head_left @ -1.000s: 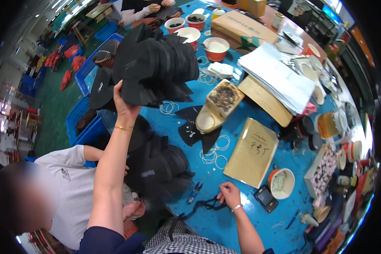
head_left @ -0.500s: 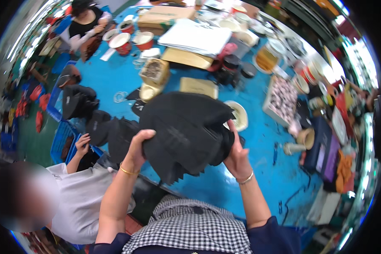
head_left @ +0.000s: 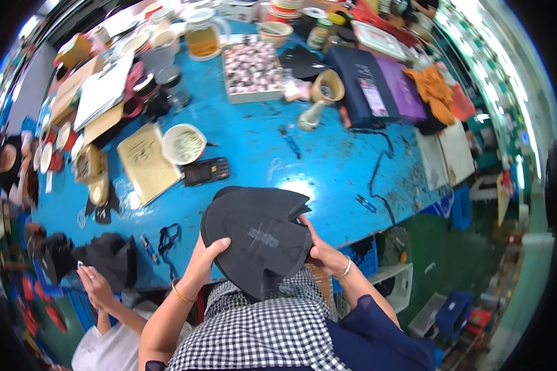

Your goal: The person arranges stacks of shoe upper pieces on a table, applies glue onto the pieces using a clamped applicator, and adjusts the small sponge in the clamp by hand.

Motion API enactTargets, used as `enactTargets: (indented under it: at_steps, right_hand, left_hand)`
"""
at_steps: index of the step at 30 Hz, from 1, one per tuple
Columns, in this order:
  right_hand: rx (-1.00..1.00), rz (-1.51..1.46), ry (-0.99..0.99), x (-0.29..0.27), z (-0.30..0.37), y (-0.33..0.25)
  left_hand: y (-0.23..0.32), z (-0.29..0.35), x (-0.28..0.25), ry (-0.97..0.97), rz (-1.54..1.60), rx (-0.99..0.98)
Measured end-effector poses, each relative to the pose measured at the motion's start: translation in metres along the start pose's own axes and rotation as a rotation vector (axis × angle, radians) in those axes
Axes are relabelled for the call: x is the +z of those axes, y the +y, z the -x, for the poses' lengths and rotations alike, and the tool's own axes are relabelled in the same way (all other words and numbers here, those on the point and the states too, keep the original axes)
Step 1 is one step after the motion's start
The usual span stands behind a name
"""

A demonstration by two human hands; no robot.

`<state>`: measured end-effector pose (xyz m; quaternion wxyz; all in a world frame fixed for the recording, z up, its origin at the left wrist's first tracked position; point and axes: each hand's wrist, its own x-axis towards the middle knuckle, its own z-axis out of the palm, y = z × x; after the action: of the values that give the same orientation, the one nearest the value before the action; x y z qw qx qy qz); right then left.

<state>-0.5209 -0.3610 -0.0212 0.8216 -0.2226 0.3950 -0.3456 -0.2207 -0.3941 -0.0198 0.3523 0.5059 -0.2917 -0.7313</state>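
A stack of flat black cut pieces [head_left: 254,232], notched along its right side and apparently of fabric or leather, is held level above my lap at the table's front edge. My left hand [head_left: 205,258] grips its left side, thumb on top and the other fingers hidden underneath. On the notched right side my right hand [head_left: 323,250] holds the edge, its fingers partly behind the stack. Just beyond lie a black handheld device [head_left: 205,171] and a white bowl [head_left: 184,144] of small pale items.
A co-worker's hand [head_left: 96,287] is beside black pieces [head_left: 108,256] at the left. On the blue table [head_left: 328,185] are a brown envelope [head_left: 144,162], a box of pinkish-white pieces [head_left: 254,96], a jug of amber liquid [head_left: 203,40], a dark blue box [head_left: 360,86] and a black cord [head_left: 377,170].
My view has turned to the right, bringing more of the table's right end and the floor into sight. The stack is closer to my body, still between both hands.
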Motion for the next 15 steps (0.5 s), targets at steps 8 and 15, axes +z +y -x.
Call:
enactTargets:
  at_steps: [8, 15]
  right_hand:
    - [-0.069, -0.145, 0.259, -0.090, 0.037, 0.003]
    - [-0.367, -0.230, 0.460, -0.214, 0.106, -0.033]
  left_hand:
    - [0.011, -0.058, 0.131, -0.128, -0.289, -0.025]
    - [-0.021, -0.155, 0.279, -0.442, -0.623, -0.008]
